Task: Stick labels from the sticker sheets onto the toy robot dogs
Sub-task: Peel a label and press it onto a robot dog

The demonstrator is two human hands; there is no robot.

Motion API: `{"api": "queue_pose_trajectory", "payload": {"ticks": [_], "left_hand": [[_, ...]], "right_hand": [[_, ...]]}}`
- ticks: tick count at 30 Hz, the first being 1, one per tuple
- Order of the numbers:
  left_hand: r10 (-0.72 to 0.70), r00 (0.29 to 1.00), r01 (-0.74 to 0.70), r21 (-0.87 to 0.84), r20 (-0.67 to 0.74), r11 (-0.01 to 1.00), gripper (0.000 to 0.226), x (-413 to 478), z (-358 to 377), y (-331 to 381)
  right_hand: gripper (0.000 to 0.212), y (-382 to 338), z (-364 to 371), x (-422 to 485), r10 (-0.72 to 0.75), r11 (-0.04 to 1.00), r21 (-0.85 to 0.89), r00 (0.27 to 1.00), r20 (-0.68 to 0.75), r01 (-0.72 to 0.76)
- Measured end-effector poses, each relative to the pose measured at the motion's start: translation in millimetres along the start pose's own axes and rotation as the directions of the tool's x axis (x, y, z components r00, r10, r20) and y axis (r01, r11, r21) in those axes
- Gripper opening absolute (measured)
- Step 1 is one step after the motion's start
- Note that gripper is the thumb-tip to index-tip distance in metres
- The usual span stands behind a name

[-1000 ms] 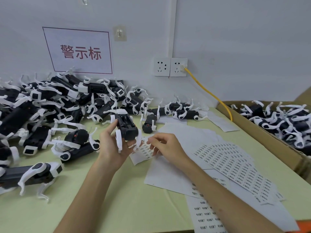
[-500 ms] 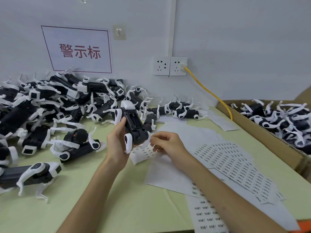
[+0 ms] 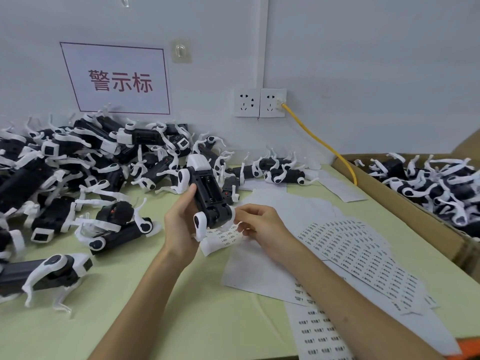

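My left hand (image 3: 181, 224) grips a black and white toy robot dog (image 3: 205, 193) above the table, belly up, its white head pointing away from me. My right hand (image 3: 262, 224) is just right of the dog's near end, fingers curled and pinched close to its rear leg; whether a label sits between the fingertips is too small to tell. A small sticker sheet (image 3: 223, 239) lies curled under both hands. Larger sticker sheets (image 3: 363, 258) with rows of printed labels spread to the right.
A big heap of toy dogs (image 3: 78, 165) covers the left and back of the green table (image 3: 130, 307). A cardboard box (image 3: 405, 203) on the right holds more dogs. A yellow cable (image 3: 319, 141) runs from the wall socket to the box. Blank backing paper (image 3: 259, 271) lies in the middle.
My left hand turned the dog belly up and tilted its head end away from me. My right hand shifted slightly right and up to the dog's rear end.
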State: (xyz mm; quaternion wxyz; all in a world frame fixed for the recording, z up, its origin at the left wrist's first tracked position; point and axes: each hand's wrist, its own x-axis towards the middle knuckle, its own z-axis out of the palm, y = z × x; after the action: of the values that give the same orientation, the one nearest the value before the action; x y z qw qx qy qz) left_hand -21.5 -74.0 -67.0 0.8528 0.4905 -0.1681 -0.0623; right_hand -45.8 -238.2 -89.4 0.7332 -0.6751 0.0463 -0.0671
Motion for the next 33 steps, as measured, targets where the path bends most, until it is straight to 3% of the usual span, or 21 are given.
{"api": "queue_pose_trajectory", "payload": {"ticks": [4, 10, 14, 19, 22, 25, 27, 30, 31, 33], "left_hand": [[-0.014, 1.0, 0.014, -0.024, 0.01, 1.0, 0.036, 1.5, 0.0, 1.8], [-0.091, 0.995, 0.09, 0.025, 0.045, 0.996, 0.037, 2.0, -3.6, 0.7], [-0.093, 0.995, 0.087, 0.132, 0.04, 0.987, 0.036, 3.0, -6.3, -0.5], [-0.104, 0.995, 0.104, 0.002, 0.014, 0.995, 0.024, 6.5, -10.7, -5.1], [-0.121, 0.992, 0.117, -0.083, -0.046, 0.99, 0.027, 9.5, -13.9, -9.2], [-0.139, 0.987, 0.126, -0.158, -0.076, 0.979, 0.016, 11.1, -15.6, -11.8], [-0.153, 0.985, 0.139, -0.167, -0.075, 0.976, 0.022, 12.3, -16.9, -13.4], [-0.176, 0.984, 0.166, -0.206, -0.029, 0.964, 0.068, 14.1, -18.7, -18.3], [-0.171, 0.985, 0.163, -0.224, -0.017, 0.961, 0.075, 13.5, -18.7, -19.2], [-0.162, 0.987, 0.159, -0.242, 0.008, 0.957, 0.064, 11.5, -17.6, -19.7]], "right_hand": [[0.021, 0.6, 1.4, 0.7, -0.087, 0.993, -0.084, 0.994, -0.068, 0.081], [0.035, 4.0, 3.7, 3.1, -0.17, 0.975, -0.167, 0.975, -0.141, 0.146], [0.015, -0.2, -5.2, 5.7, -0.199, 0.978, -0.102, 0.952, -0.234, 0.18], [0.009, -7.0, -9.1, 5.1, -0.149, 0.982, 0.071, 0.953, -0.264, 0.173], [0.012, -11.5, -9.3, 2.7, -0.087, 0.969, 0.212, 0.979, -0.186, 0.127], [0.02, -16.7, -10.5, -0.7, -0.053, 0.934, 0.351, 0.998, -0.033, 0.061], [0.024, -18.9, -9.7, -3.8, -0.059, 0.908, 0.419, 0.995, 0.077, 0.022], [0.035, -18.1, -4.6, -8.8, -0.078, 0.909, 0.415, 0.963, 0.256, -0.036], [0.038, -17.3, -1.6, -10.6, -0.075, 0.921, 0.386, 0.944, 0.321, -0.058], [0.041, -15.6, 4.1, -14.8, -0.05, 0.948, 0.304, 0.9, 0.432, -0.093]]}}
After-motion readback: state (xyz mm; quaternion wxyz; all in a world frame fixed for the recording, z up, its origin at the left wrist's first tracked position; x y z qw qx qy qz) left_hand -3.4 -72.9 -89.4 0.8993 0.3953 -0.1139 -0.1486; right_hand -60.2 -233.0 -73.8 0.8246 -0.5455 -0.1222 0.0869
